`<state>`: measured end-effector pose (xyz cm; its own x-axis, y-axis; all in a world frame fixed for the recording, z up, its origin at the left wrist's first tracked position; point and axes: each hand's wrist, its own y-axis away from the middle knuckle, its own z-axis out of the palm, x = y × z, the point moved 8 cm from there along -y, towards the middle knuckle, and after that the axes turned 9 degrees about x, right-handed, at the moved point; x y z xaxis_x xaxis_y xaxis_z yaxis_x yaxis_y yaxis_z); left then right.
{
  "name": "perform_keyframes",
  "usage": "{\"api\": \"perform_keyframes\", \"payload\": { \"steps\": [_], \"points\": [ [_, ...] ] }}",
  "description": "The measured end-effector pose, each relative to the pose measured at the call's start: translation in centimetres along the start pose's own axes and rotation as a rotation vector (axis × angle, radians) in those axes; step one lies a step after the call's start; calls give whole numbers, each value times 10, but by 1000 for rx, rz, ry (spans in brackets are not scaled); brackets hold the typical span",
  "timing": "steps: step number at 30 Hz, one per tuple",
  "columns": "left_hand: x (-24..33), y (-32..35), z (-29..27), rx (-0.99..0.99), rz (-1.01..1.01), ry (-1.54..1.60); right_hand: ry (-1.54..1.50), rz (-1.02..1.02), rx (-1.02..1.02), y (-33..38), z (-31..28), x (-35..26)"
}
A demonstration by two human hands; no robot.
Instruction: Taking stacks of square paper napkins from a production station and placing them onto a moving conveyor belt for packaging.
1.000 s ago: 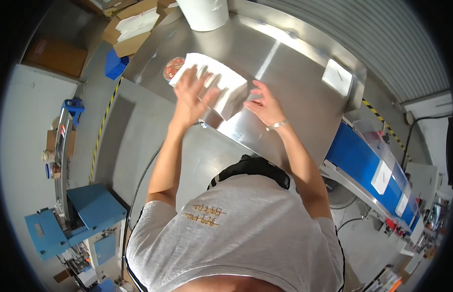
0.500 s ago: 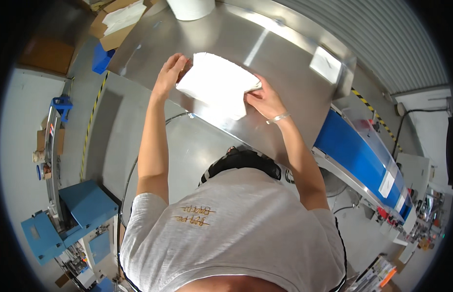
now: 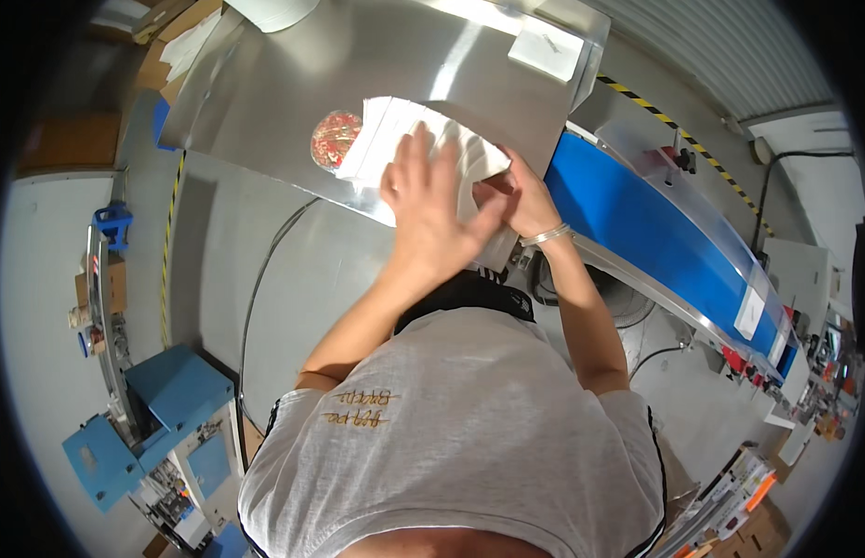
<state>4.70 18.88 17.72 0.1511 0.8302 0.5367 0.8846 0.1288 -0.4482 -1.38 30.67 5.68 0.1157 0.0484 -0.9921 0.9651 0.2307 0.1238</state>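
A white stack of thin sheets or flat bags (image 3: 381, 135) lies at the front edge of the steel table; its exact kind is hard to make out in the glare. From its left end a rounded piece with a red and gold pattern (image 3: 337, 139) shows, its other end hidden by the white stack. My left hand (image 3: 428, 205) is over the middle of the stack, fingers spread; whether they touch it I cannot tell. At the right end my right hand (image 3: 530, 200) grips the stack's edge, its fingertips partly hidden.
The steel table (image 3: 256, 88) carries a white tub (image 3: 274, 11) at the far left and a white square plate (image 3: 546, 51) at the far right. A blue conveyor belt (image 3: 651, 242) runs along my right. Open cardboard boxes (image 3: 163, 60) stand beyond the table's left end.
My left hand has left the stack's left end and moved right, over its middle. The red-patterned piece now shows at that end. My view has turned, bringing the conveyor closer to the middle.
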Motion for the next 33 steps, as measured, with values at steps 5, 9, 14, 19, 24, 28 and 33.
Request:
{"api": "perform_keyframes", "payload": {
  "steps": [5, 9, 14, 19, 24, 28, 33],
  "points": [
    [7, 23, 24, 59, 4, -147, 264, -66, 18, 2, -18, -9],
    [3, 31, 29, 98, 71, -161, 209, -129, 8, 1, -30, -7],
    [2, 36, 27, 125, 110, -142, 243, -160, 0, 4, -39, -17],
    [3, 34, 23, 103, 163, -139, 218, -203, -130, -1, -37, -17],
    [1, 26, 18, 88, 95, -83, 295, -409, -126, 1, -43, -13],
    [-9, 23, 19, 104, 112, -148, 59, -17, 163, 0, -108, 36],
    [-16, 23, 19, 95, 118, -199, 299, 179, 705, 30, -244, 75]
  ]
}}
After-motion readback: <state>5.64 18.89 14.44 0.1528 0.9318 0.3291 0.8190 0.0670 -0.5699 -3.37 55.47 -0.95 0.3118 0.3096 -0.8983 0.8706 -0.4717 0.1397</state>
